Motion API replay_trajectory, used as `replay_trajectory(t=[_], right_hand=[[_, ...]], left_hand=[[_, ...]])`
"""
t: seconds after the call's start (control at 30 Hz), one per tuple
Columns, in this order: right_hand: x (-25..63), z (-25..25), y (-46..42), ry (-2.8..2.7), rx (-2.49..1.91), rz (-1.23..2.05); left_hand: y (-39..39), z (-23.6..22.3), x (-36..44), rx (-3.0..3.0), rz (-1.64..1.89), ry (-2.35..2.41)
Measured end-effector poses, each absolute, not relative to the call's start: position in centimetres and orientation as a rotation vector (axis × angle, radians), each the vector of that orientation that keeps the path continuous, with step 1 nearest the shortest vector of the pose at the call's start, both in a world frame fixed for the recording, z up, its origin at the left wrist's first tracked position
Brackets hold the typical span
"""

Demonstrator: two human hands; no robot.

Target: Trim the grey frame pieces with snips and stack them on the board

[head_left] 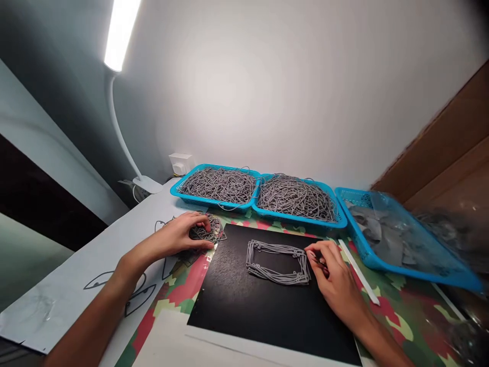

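Observation:
Over a tangled pile of thin grey loops [209,232], my left hand [187,232] is open, thumb and fingers apart. Several thin grey rectangular frames [277,278] lie stacked a little unevenly on a black board [233,300]. At the right side of that stack, my right hand [330,267] is closed, its fingertips pinched close to the frames' upper right corner. A small dark, shiny thing shows inside its curled fingers, too hidden to name.
Two blue baskets [214,204] full of grey loops stand along the wall. A third blue basket [369,260] at right holds grey pieces and clear plastic. A white strip [359,272] lies beside the board. Loose grey outlines [139,300] and a lamp [118,122] are at left.

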State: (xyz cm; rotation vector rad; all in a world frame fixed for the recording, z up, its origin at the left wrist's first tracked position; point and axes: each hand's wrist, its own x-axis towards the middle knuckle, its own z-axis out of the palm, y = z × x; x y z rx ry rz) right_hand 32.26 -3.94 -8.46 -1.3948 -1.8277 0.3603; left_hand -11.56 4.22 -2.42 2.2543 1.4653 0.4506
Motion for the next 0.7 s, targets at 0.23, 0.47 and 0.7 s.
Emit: replay_trajectory(t=[0.23, 0.47, 0.7], right_hand=[[32.6, -8.8, -4.0, -1.879, -1.379, 0.327], [33.1, -9.2, -3.8, -1.927, -1.332, 0.292], [32.7, -9.2, -4.0, -1.891, -1.351, 0.290]], left_hand=[[3.9, -1.4, -11.4, 2.193, 0.587, 1.415], [3.6, -0.6, -10.7, 1.970, 1.235, 1.558], [3.0, 0.7, -8.8, 1.710, 1.969, 1.327]])
